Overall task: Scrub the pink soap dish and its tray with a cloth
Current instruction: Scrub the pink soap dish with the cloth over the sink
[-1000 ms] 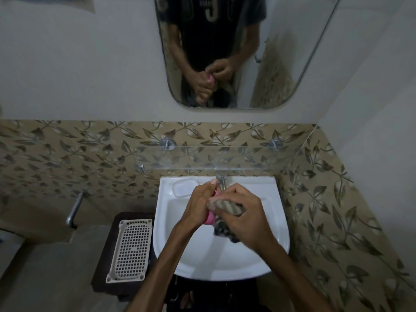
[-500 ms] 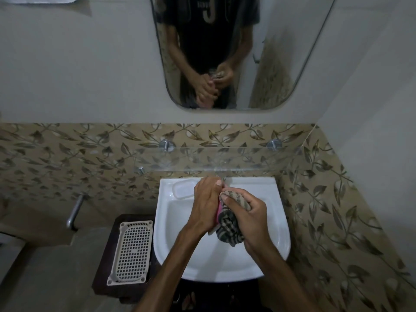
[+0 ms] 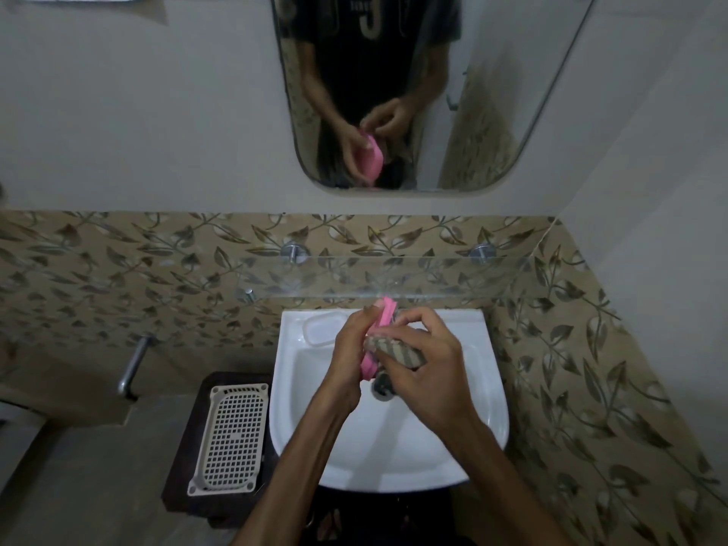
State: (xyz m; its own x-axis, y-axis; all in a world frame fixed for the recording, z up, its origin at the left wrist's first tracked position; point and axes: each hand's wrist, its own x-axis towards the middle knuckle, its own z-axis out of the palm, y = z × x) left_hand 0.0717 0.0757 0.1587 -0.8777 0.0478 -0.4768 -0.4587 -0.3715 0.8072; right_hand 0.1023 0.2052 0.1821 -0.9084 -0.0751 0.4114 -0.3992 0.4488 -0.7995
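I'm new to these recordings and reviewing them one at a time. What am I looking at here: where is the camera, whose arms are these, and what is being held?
There is no machine here. The camera sits on a person's head and looks forward and down, so the two bare arms reaching in from the bottom are the wearer's own. The left hand grips a pink soap dish, turned on edge over a white sink. The right hand holds a striped cloth against the dish. On the sink's back ledge lies a clear tray. Left of the sink, a white perforated tray rests on a dark stand. The mirror above reflects the same hands and dish.
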